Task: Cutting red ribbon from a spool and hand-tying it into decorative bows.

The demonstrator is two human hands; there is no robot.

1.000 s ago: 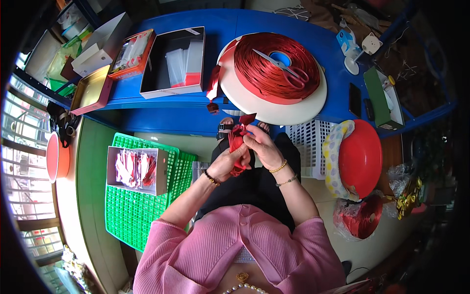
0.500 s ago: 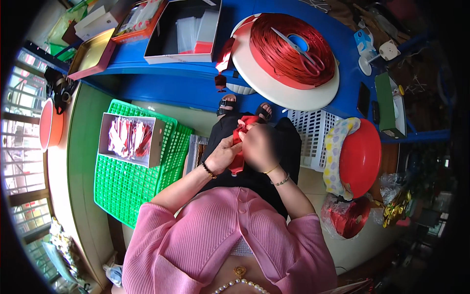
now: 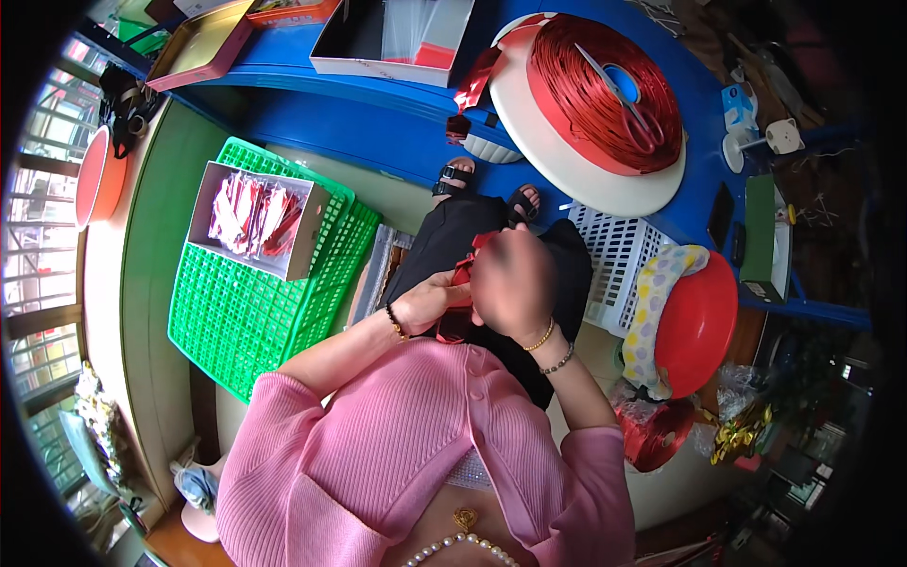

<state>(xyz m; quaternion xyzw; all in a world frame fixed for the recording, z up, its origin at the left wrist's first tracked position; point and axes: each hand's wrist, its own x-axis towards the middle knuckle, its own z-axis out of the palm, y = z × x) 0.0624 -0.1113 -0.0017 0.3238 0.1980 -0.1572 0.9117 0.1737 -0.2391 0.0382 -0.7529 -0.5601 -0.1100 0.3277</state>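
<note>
A: Where is the red ribbon [image 3: 455,326], and which hand has it?

B: In front of the body, by the lap of the black trousers [image 3: 430,241]. The left hand [image 3: 430,302] is closed on it, thumb and fingers pinching. The right hand [image 3: 515,283] is right beside it but blurred, so I can't tell whether its fingers grip.

A: How would it handle?

B: Very light, I'd say, and soft, with some foil-like spring. The shine suggests a slippery face that would crease sooner than break. I'd take hold at the gathered middle, between thumb and fingertip, and leave the loose parts free.

A: And its look?

B: Deep glossy red and bunched, one part showing beyond the fingers, a flatter piece nearer the body. The hands hide the exact folds.

A: Anything like it farther off?

B: A big red roll [image 3: 586,123] on a round white board [image 3: 652,189], scissors [image 3: 624,99] lying on top.
</note>
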